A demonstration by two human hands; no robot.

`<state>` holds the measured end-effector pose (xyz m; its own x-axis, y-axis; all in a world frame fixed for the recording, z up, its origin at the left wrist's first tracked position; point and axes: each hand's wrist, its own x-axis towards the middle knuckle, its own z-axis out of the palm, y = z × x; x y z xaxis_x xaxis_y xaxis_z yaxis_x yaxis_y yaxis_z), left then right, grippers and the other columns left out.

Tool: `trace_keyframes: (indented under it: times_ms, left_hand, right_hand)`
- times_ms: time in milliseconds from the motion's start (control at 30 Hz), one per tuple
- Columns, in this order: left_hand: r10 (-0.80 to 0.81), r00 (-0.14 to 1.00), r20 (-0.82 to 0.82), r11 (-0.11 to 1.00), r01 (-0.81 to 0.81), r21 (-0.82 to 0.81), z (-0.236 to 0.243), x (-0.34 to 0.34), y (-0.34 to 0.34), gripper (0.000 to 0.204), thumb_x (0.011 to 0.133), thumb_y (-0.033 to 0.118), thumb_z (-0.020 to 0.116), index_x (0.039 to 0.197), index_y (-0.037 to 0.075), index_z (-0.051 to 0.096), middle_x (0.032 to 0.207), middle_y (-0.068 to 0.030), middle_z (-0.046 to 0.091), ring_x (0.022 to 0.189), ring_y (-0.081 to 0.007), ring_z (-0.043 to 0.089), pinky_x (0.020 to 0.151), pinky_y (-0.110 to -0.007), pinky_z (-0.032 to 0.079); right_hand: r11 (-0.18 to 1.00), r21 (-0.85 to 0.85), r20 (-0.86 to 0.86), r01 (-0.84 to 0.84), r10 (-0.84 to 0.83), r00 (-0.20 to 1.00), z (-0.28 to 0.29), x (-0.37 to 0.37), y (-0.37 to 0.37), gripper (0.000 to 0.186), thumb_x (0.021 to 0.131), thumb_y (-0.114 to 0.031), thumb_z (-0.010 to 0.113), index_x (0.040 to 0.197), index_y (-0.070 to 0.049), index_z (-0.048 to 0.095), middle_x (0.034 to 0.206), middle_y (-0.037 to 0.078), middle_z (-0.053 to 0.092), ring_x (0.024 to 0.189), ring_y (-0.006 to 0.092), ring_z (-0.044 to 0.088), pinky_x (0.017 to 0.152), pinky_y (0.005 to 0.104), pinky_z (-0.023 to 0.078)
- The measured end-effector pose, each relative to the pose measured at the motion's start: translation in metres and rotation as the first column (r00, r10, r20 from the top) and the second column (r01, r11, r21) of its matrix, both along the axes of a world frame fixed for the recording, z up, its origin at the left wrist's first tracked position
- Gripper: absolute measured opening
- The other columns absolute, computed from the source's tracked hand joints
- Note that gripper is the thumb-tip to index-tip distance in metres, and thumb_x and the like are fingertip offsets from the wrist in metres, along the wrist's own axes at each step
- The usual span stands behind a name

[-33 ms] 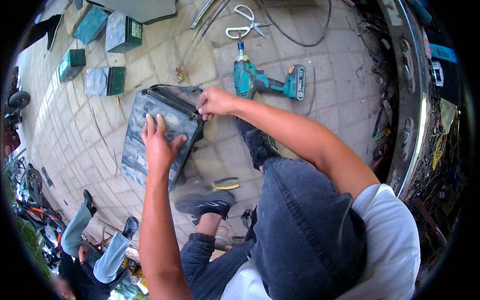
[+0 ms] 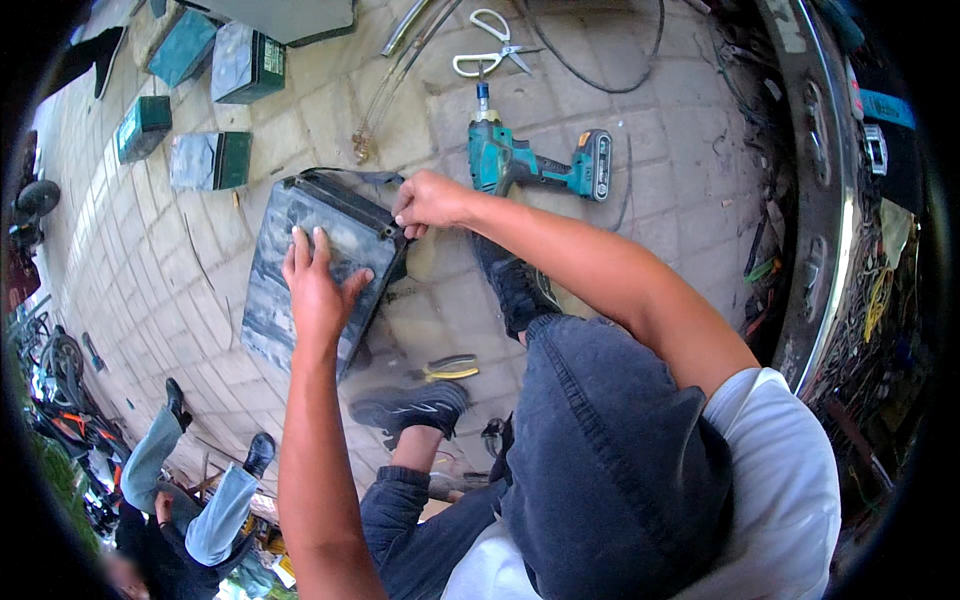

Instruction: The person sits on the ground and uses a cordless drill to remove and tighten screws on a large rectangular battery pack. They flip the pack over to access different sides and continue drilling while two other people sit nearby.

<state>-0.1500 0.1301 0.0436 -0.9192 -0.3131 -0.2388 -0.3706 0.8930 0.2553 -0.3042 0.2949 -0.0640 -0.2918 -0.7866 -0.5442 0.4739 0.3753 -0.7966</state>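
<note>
A dark, scuffed black box lies tilted on the pavers. My left hand rests on its top with fingers spread. My right hand has its fingers closed at the box's upper right corner, on something I cannot make out. A dark strap runs along the box's far edge. Beyond my right hand lies a teal cordless drill with a socket bit. White-handled scissors lie above the drill. Yellow-handled pliers lie below the box, near my shoe.
Several teal and grey battery blocks stand upper left, near metal rods and a cable. A metal rail runs along the right, beside clutter. At lower left another person is near bikes.
</note>
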Motion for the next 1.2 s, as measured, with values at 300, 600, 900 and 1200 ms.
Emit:
trace_keyframes:
  times_ms: [300, 600, 900, 1200]
  left_hand:
    - [0.03, 1.0, 0.006, 0.999, -0.03, 0.019, -0.001, 0.001, -0.001, 0.089, 0.06, 0.026, 0.087, 0.134, -0.003, 0.047, 0.146, -0.0284, 0.034, 0.128, -0.0427, 0.037, 0.107, -0.043, 0.034]
    - [0.017, 0.999, -0.036, 1.0, -0.016, 0.022, -0.004, 0.001, -0.002, 0.088, 0.058, 0.026, 0.087, 0.132, -0.004, 0.049, 0.144, -0.0295, 0.035, 0.126, -0.0463, 0.038, 0.105, -0.046, 0.036]
    - [0.032, 0.999, -0.002, 0.999, -0.032, 0.019, 0.0, -0.001, 0.001, 0.088, 0.061, 0.026, 0.086, 0.135, -0.002, 0.048, 0.145, -0.0286, 0.034, 0.128, -0.0434, 0.037, 0.107, -0.044, 0.034]
    - [-0.004, 0.999, -0.045, 1.0, 0.005, 0.012, 0.0, -0.001, 0.0, 0.087, 0.06, 0.024, 0.086, 0.133, -0.004, 0.048, 0.145, -0.0303, 0.033, 0.126, -0.0477, 0.037, 0.105, -0.047, 0.036]
  right_hand:
    - [0.974, 0.131, -0.025, -0.184, 0.188, 0.982, 0.004, -0.013, -0.015, 0.004, 0.074, -0.003, 0.066, 0.073, 0.001, 0.067, 0.059, 0.005, 0.058, 0.051, 0.0127, 0.053, 0.046, 0.0279, 0.044]
    - [0.943, 0.199, 0.318, -0.267, 0.196, 0.928, -0.011, -0.021, -0.026, 0.014, 0.081, -0.004, 0.063, 0.068, -0.003, 0.059, 0.06, 0.002, 0.051, 0.047, 0.0106, 0.043, 0.042, 0.0258, 0.033]
    - [0.992, 0.115, 0.599, -0.053, -0.026, 0.8, -0.007, -0.003, -0.004, 0.01, 0.089, -0.008, 0.062, 0.081, -0.005, 0.059, 0.063, 0.0, 0.048, 0.046, 0.0062, 0.033, 0.041, 0.0237, 0.028]
    - [0.956, 0.023, 0.454, -0.293, 0.251, 0.855, -0.011, -0.019, -0.007, 0.014, 0.092, -0.014, 0.06, 0.079, -0.007, 0.06, 0.059, -0.001, 0.048, 0.046, 0.0069, 0.036, 0.042, 0.0237, 0.029]
